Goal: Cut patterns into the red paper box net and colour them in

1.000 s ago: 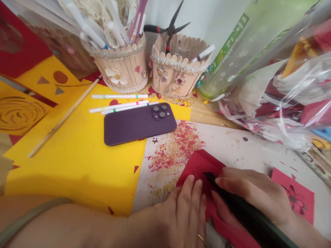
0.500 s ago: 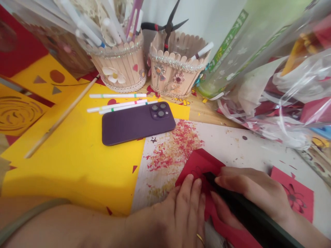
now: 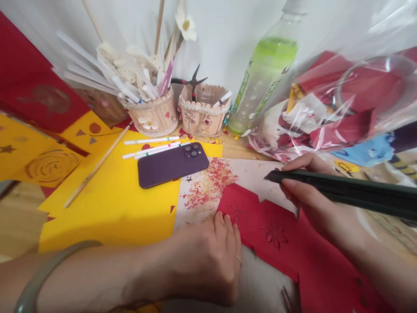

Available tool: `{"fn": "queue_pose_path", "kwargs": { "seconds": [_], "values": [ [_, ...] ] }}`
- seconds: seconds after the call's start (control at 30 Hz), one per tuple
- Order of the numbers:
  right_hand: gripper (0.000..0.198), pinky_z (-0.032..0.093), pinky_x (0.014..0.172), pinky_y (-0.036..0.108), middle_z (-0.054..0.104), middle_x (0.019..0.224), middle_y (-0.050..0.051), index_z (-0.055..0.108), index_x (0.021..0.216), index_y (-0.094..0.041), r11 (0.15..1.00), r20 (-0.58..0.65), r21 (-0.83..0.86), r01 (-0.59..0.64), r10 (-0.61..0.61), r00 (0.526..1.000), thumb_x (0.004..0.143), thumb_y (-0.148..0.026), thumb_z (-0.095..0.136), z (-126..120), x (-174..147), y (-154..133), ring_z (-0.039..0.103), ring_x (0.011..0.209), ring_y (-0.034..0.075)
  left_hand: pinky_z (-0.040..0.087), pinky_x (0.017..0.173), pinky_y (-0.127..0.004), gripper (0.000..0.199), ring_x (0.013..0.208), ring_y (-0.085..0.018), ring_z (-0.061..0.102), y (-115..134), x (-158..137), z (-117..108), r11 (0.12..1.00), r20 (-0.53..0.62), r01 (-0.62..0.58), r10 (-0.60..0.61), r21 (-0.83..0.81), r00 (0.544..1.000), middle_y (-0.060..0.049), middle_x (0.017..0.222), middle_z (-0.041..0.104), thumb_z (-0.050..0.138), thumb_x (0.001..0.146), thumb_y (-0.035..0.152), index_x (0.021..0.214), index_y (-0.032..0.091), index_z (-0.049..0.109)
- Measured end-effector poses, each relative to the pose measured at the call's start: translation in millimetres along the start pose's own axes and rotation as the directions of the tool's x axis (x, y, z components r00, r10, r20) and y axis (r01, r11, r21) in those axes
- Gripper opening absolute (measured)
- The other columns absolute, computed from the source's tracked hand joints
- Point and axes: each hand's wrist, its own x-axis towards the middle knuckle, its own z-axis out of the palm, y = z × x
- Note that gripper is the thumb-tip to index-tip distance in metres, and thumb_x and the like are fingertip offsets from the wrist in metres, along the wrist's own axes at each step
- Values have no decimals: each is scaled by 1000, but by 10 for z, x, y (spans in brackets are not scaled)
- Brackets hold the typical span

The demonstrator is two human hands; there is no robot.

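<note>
The right hand (image 3: 321, 213) is closed around a dark tool (image 3: 345, 189), thumb and fingers gripping it close behind its narrow black tip. The tool's long axis lies nearly level across the right side of the view, sloping slightly down toward the right edge, and the tip points left. That tip shows against the white board (image 3: 250, 169), just past the far edge of the red paper (image 3: 256, 213), apart from the flower shapes on it.

The red paper lies at front right, partly over the board. Its long axis runs on a slant, from a narrow end at upper left, pointing toward the phone (image 3: 169, 167), down to a wider part at lower right under the right forearm. Two flower shapes sit along it: a thin outline near the narrow end, and one with dark petals farther right.

The left hand (image 3: 218, 252) has its fingers bent and close together, the fingertips on the left end of the red paper; its thumb is hidden, so whether it pinches the paper or only presses cannot be told.

The phone lies face down, partly on the yellow paper (image 3: 130, 195), its long axis rising a little to the right and its lenses at that end. Left of it, a thin wooden stick (image 3: 97, 166) slants from upper right to lower left
</note>
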Motion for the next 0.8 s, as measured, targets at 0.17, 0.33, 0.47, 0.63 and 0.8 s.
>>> {"fn": "queue_pose_path", "kwargs": {
  "seconds": [0.17, 0.33, 0.47, 0.63, 0.8],
  "values": [
    [2, 42, 42, 18, 57, 63, -2, 56, 79, -22, 993, 17, -93, -79, 81, 997, 77, -22, 58, -118, -31, -333, 52, 51, 10, 54, 46, -29, 31, 64, -27, 68, 301, 59, -44, 985, -20, 140, -139, 101, 990, -20, 78, 70, 44, 72, 7, 90, -4, 66],
    [8, 50, 51, 19, 65, 78, -3, 53, 89, -26, 997, 259, 0, -76, 74, 963, 81, -24, 56, 114, -231, -428, 60, 61, 11, 54, 47, -26, 31, 58, -22, 68, 553, 199, 29, 943, -129, 290, -271, 165, 954, -17, 73, 70, 39, 76, 3, 88, -4, 67],
    [8, 50, 53, 21, 63, 74, -3, 54, 87, -25, 998, 312, 14, -63, 55, 948, 80, -21, 53, 300, -332, -313, 61, 61, 12, 53, 47, -21, 31, 58, -19, 67, 504, 207, 33, 948, -143, 283, -263, 144, 954, -12, 72, 71, 39, 77, 4, 85, 1, 69],
    [10, 49, 46, 20, 63, 67, -3, 52, 82, -24, 998, 218, -63, -29, 42, 975, 75, -17, 54, 392, -401, -188, 61, 54, 12, 57, 62, -30, 30, 81, -26, 68, 319, 14, 13, 983, -120, 181, -179, 11, 977, -18, 91, 70, 42, 80, 7, 93, -1, 67],
    [14, 49, 43, 15, 63, 61, -7, 49, 81, -25, 990, 202, -121, 76, -50, 978, 75, -13, 53, 419, -416, -194, 59, 44, 8, 54, 77, -38, 31, 90, -30, 66, 270, -127, 77, 981, -56, 193, -192, 13, 980, -24, 100, 66, 50, 81, 12, 101, -8, 61]
  ]
}}
